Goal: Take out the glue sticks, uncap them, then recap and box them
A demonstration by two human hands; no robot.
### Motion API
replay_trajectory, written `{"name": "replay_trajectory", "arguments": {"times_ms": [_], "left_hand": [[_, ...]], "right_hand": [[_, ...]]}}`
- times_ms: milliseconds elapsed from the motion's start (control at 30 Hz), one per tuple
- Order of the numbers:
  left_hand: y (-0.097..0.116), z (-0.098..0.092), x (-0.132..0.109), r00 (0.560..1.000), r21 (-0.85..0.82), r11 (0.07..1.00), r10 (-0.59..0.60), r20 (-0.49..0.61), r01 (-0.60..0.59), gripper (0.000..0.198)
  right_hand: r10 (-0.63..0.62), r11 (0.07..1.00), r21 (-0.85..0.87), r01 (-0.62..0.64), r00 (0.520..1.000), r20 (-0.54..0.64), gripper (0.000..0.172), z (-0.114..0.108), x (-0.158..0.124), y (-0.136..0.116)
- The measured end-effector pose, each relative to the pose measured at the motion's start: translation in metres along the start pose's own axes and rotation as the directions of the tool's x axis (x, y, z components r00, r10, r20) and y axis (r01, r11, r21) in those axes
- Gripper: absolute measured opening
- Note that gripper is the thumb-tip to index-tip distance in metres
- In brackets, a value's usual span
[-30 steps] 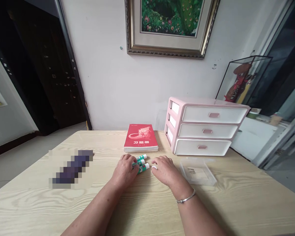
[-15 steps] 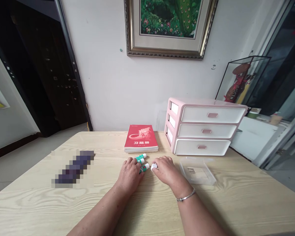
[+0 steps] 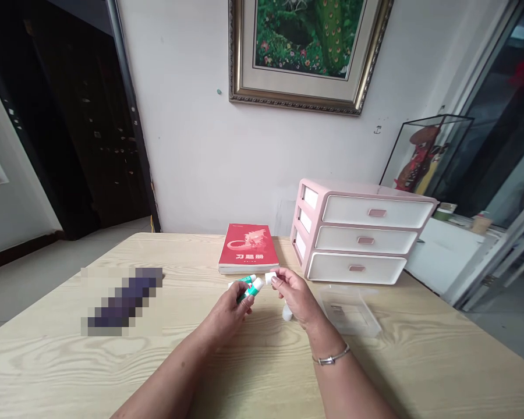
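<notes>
My left hand [image 3: 227,312] is raised a little off the wooden table [image 3: 113,361] and grips a green and white glue stick [image 3: 254,287], tilted up to the right. My right hand [image 3: 300,298] pinches a small white cap [image 3: 269,278] just right of the stick's tip, apart from it. Something white [image 3: 287,313] pokes out below my right palm; what it is I cannot tell. Another glue stick [image 3: 243,280] lies on the table behind my left fingers.
A red book [image 3: 248,247] lies flat beyond my hands. A pink three-drawer unit [image 3: 358,233] with shut drawers stands at the back right. A clear plastic tray [image 3: 351,311] sits right of my right hand. A blurred dark patch [image 3: 122,299] lies at left.
Both hands lifted off the table. My left hand picked up one glue stick, and my right hand pulled the white cap away from it.
</notes>
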State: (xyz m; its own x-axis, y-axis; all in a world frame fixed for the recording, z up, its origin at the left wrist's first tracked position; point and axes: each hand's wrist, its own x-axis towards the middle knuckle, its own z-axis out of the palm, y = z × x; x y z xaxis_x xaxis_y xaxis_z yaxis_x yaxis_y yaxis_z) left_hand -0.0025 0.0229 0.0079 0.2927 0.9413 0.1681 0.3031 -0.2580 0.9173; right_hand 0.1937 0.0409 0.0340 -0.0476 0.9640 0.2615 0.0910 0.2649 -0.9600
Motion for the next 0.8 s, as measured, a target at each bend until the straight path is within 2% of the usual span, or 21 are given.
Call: {"name": "replay_trajectory", "arguments": {"times_ms": [67,200,367,567,800], "left_hand": [[0.003,-0.001,-0.001,0.999,-0.107,0.994,0.015,0.037,-0.011,0.044],[0.010,-0.004,-0.003,0.997,-0.131,0.991,0.035,0.069,-0.026,0.049],[0.011,-0.007,-0.004,0.995,-0.076,0.997,0.012,0.104,-0.004,0.042],[0.013,-0.011,-0.005,0.995,0.041,0.998,0.042,0.091,-0.046,0.034],[0.017,-0.013,-0.008,0.994,0.077,0.996,0.046,0.096,-0.054,0.032]], "right_hand": [[-0.008,1.000,0.008,0.008,1.000,-0.015,0.043,-0.001,0.000,-0.001],[-0.047,0.999,-0.014,0.048,0.999,0.012,0.040,-0.001,-0.002,-0.003],[-0.093,0.992,-0.075,0.098,0.994,0.061,0.038,0.000,-0.005,-0.003],[-0.165,0.977,-0.127,0.174,0.983,0.078,0.036,0.001,-0.006,0.000],[-0.200,0.962,-0.165,0.217,0.973,0.114,0.031,0.004,-0.007,0.001]]}}
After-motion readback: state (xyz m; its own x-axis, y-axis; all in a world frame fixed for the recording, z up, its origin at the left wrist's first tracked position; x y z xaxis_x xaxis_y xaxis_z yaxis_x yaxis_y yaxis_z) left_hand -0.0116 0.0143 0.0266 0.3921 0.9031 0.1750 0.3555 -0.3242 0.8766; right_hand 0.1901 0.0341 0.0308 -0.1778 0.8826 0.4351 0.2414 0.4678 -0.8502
